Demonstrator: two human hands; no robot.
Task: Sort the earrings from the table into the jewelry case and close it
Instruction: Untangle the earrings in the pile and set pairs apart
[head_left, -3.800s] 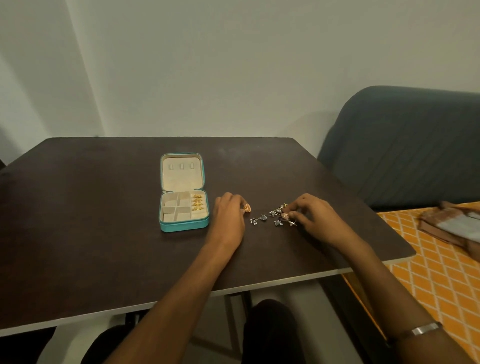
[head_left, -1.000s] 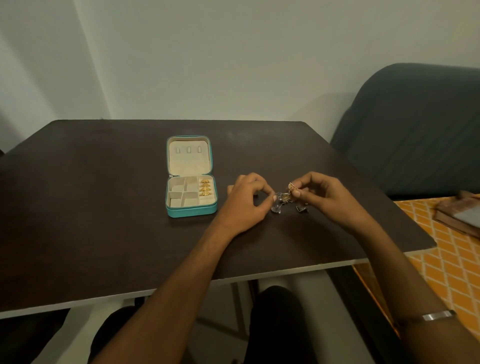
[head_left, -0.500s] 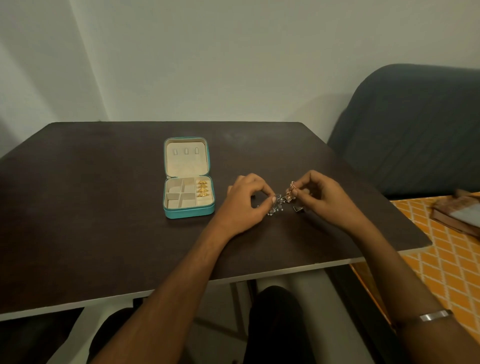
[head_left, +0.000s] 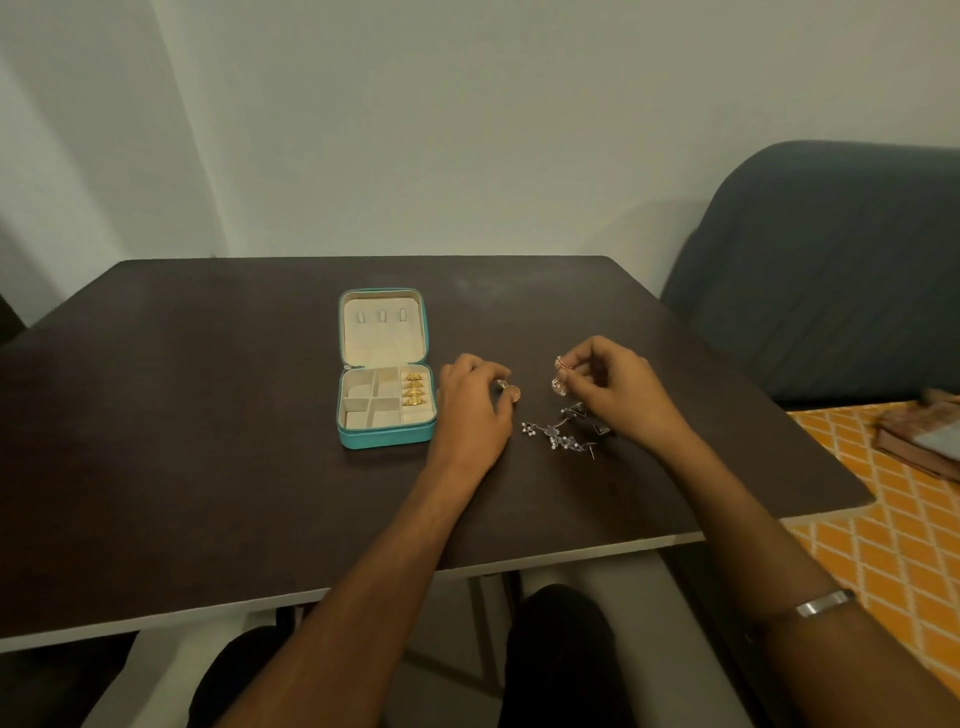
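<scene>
The hands have drawn apart: left hand (head_left: 475, 402) pinches a gold earring (head_left: 509, 389), right hand (head_left: 615, 387) pinches a rose-gold earring (head_left: 560, 373) above silver earrings (head_left: 558, 436).

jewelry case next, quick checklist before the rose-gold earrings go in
1. Jewelry case lid open: ok.
2. Free compartments: ok; gold earrings fill only the right column.
3. Left hand grips a rose-gold earring: ok.
4. Right hand holds its rose-gold earring off the table: ok.
5. The two match: cannot tell.
6. Table finished: not ok; silver earrings remain.
</scene>
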